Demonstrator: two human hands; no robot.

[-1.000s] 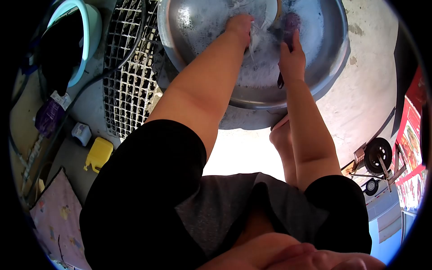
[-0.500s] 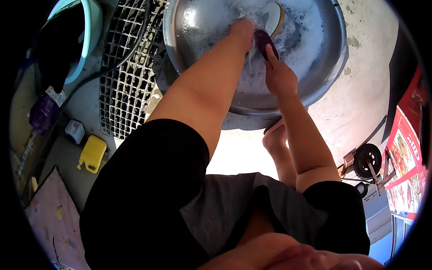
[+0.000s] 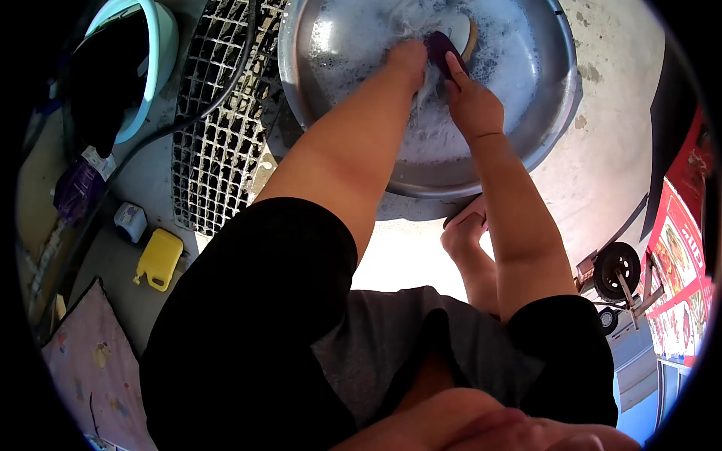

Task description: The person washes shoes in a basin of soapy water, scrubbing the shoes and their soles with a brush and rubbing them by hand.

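Note:
A wide metal basin [image 3: 553, 128] holds sudsy water. In it lies what looks like a white shoe [image 3: 454, 28] with a tan sole edge, partly hidden by foam and my hands. My left hand [image 3: 408, 63] is closed at the shoe's near side, its fingertips out of sight in the suds. White strands of wet material or foam trail beside it. My right hand [image 3: 475, 105] grips a dark purple scrub brush [image 3: 445, 54], thumb laid along its back. The brush lies over the shoe, and its bristles are hidden.
Left of the basin is a metal grate [image 3: 218, 143] with a black hose [image 3: 169, 129] across it. Beyond stand a turquoise tub [image 3: 160, 60] with dark contents, a purple packet [image 3: 79, 184], a white container [image 3: 131, 222] and a yellow jug [image 3: 159, 259]. A wheeled stand [image 3: 618, 272] is at right.
My right hand and the brush have shifted slightly up and left over the shoe, covering more of it. My left hand stays at nearly the same spot. The view has shifted slightly.

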